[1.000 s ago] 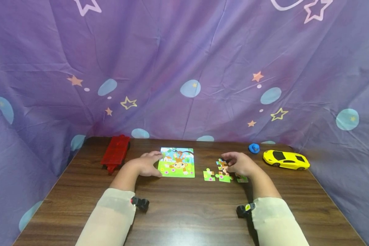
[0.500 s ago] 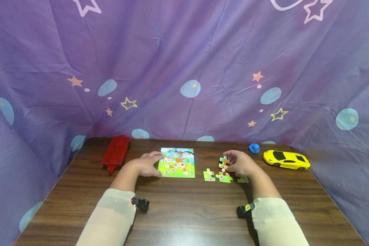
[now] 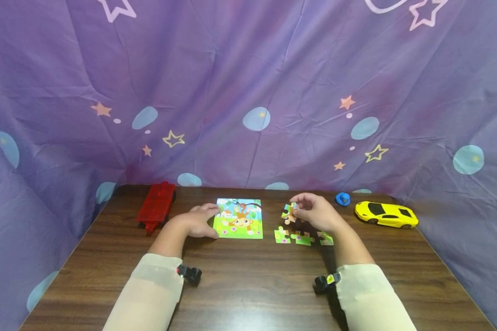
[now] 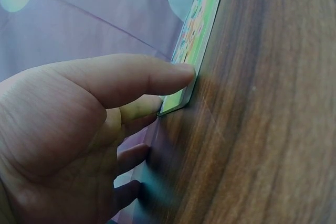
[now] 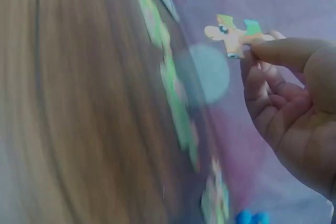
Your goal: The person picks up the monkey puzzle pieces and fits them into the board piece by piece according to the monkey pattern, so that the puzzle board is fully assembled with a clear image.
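Observation:
A square monkey-picture jigsaw puzzle [image 3: 238, 219] lies on the table, left of the loose pieces. My left hand [image 3: 197, 222] holds its left side, with the thumb at the near corner and the index finger farther along the edge, as the left wrist view shows. Raised above the table, my right hand [image 3: 318, 214] pinches a puzzle piece [image 5: 227, 36] with part of a monkey's face, between thumb and fingers. Below it lie a green-edged piece [image 3: 282, 236], another puzzle piece [image 3: 303, 239] in the middle and a third [image 3: 326, 238] at the right.
A see-through red toy trailer [image 3: 156, 204] stands at the back left of the wooden table [image 3: 248, 280]. At the back right are a small blue toy [image 3: 342, 199] and a yellow toy car [image 3: 386, 214]. A purple patterned curtain [image 3: 215, 92] closes off the back and sides.
My right hand has lifted the puzzle piece and moved it left and away from me, turning it and uncovering the pieces below. The left hand and the puzzle stay where they were.

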`<action>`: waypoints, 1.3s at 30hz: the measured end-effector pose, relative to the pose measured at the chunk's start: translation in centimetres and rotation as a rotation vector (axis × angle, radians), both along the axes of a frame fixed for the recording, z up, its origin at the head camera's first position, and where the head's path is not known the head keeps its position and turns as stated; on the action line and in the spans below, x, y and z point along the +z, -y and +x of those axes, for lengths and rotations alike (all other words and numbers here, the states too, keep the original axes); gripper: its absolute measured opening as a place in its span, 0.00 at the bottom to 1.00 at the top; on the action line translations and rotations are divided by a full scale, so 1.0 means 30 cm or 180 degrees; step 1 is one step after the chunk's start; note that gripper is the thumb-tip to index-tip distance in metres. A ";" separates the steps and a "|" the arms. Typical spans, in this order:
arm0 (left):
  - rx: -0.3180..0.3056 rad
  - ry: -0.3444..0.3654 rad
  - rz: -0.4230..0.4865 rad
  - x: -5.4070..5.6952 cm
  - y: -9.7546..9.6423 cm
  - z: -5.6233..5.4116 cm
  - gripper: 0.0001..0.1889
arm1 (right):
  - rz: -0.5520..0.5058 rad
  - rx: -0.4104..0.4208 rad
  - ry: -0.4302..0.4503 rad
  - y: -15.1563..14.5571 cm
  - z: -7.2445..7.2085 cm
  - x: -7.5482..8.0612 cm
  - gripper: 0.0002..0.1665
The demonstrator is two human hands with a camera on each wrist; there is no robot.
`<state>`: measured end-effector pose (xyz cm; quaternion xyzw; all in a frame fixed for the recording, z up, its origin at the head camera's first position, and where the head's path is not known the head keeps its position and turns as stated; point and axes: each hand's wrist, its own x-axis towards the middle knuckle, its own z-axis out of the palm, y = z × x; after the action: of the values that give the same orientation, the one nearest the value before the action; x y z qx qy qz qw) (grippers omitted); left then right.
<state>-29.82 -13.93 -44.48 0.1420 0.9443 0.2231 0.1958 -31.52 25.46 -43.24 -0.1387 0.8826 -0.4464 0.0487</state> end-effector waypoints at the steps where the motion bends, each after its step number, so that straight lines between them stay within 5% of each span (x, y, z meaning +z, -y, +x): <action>1: 0.0011 -0.0001 -0.0005 -0.002 0.000 -0.002 0.50 | -0.0037 0.0042 0.0000 0.022 0.002 0.009 0.19; 11: 0.0007 -0.0018 0.0005 -0.025 0.006 -0.016 0.50 | -0.0126 0.0397 0.0101 0.237 -0.025 0.032 0.16; 19: -0.0062 -0.0028 -0.0036 -0.005 0.005 -0.004 0.50 | -0.0467 0.0430 0.0363 0.374 -0.071 -0.010 0.21; 39: -0.0031 0.0019 -0.0003 0.010 0.001 0.005 0.50 | -0.0493 0.0204 0.0561 0.494 -0.123 -0.087 0.18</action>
<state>-29.67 -13.96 -44.17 0.1459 0.9431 0.2222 0.1998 -35.21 10.64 -45.86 -0.1305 0.8329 -0.5220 0.1295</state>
